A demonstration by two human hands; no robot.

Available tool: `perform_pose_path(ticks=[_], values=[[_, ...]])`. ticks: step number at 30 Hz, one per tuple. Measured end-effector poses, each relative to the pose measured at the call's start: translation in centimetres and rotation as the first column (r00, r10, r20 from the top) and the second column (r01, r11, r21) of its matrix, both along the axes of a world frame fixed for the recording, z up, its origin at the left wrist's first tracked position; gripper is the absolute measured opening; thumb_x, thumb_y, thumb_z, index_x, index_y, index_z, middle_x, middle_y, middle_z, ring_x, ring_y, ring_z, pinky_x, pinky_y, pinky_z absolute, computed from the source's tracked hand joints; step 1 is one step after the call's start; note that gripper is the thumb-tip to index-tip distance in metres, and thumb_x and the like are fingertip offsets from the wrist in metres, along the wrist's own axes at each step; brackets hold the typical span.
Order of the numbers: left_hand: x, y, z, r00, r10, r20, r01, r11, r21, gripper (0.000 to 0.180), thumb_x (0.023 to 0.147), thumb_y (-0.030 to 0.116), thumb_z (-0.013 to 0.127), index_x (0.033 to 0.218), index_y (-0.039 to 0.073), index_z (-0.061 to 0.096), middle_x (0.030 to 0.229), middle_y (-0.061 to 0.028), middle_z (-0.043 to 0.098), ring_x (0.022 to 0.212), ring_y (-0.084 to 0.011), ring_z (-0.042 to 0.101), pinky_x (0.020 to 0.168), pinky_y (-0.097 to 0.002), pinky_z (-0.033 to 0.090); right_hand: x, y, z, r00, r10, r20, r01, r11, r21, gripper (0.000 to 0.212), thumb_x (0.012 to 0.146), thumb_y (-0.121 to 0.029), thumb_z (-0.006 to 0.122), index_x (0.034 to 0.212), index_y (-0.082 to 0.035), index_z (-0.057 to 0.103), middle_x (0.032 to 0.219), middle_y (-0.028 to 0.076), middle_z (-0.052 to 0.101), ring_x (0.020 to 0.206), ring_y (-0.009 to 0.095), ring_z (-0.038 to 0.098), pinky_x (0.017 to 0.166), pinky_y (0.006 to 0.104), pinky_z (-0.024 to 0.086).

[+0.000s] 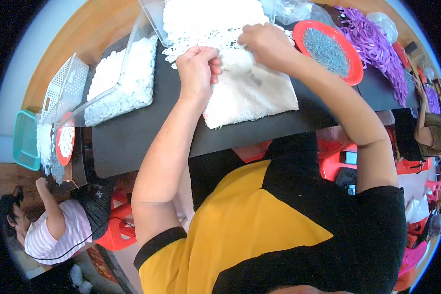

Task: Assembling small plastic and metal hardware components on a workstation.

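On the left of the dark table, a packed heap of small white pieces lies away from both hands. Next comes the left hand, at the upper left edge of a pale cloth; its thumb and forefinger are together in a pinch, but whether anything sits between them I cannot tell. Loose white pieces lie strewn beyond the cloth, in front of a clear tub filled with more white pieces. The right hand is over the right part of this strewn band, blurred, so I cannot tell whether its fingers are apart or closed on one. The step in hand looks like picking out single pieces; the next move seems to call for a fine fingertip grip. Further right are a red plate of thin metal bits and purple strips
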State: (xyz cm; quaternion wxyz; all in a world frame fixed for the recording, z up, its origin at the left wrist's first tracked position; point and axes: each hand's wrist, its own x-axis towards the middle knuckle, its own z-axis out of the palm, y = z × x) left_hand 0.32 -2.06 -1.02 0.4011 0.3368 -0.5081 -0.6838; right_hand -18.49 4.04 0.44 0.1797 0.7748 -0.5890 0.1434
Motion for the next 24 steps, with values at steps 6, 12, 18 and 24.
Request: perform_pose_path(ticks=[6, 12, 18, 24], values=[[-0.2, 0.1, 0.1, 1.000, -0.003, 0.001, 0.003, 1.000, -0.029, 0.004, 0.081, 0.004, 0.059, 0.081, 0.000, 0.060, 0.065, -0.0068, 0.058, 0.046, -0.0117, 0.051, 0.036, -0.0225, 0.035, -1.0, 2.8, -0.5, 0.999, 0.005, 0.051, -0.003, 0.999, -0.042, 0.016, 0.073, -0.007, 0.058, 0.087, -0.008, 0.065, 0.089, 0.010, 0.062, 0.087, 0.031, 0.062, 0.074, 0.0433, 0.049], [-0.5, 1.2, 0.5, 0.996, 0.035, 0.085, -0.025, 0.992, -0.120, 0.004, 0.079, 0.004, 0.060, 0.078, 0.000, 0.060, 0.063, -0.0050, 0.058, 0.046, -0.0088, 0.050, 0.037, -0.0220, 0.034, -1.7, 1.6, -1.0, 0.973, -0.082, 0.218, 0.082, 0.997, 0.009, 0.009, 0.081, -0.013, 0.059, 0.087, -0.009, 0.064, 0.085, 0.008, 0.061, 0.083, 0.030, 0.061, 0.070, 0.0426, 0.047], [-0.5, 1.3, 0.6, 0.997, 0.019, 0.079, -0.007, 0.987, -0.159, 0.002, 0.078, 0.002, 0.060, 0.079, 0.000, 0.060, 0.063, -0.0047, 0.058, 0.046, -0.0082, 0.050, 0.038, -0.0214, 0.036, 0.0, 0.8, -1.2, 0.994, -0.046, 0.101, 0.036, 0.994, 0.105, 0.009, 0.080, -0.016, 0.061, 0.081, -0.007, 0.062, 0.084, 0.010, 0.061, 0.085, 0.031, 0.062, 0.073, 0.0434, 0.046], [-0.3, 1.0, 0.5, 0.998, -0.057, -0.032, 0.056, 0.998, -0.025, 0.005, 0.081, 0.001, 0.062, 0.084, -0.002, 0.060, 0.067, -0.0074, 0.060, 0.046, -0.0119, 0.053, 0.038, -0.0234, 0.037, 0.6, 1.0, 0.2, 0.984, -0.091, 0.155, 0.047, 0.962, 0.268, 0.010, 0.075, -0.015, 0.065, 0.078, -0.007, 0.060, 0.087, 0.011, 0.062, 0.087, 0.032, 0.061, 0.074, 0.0449, 0.046]])
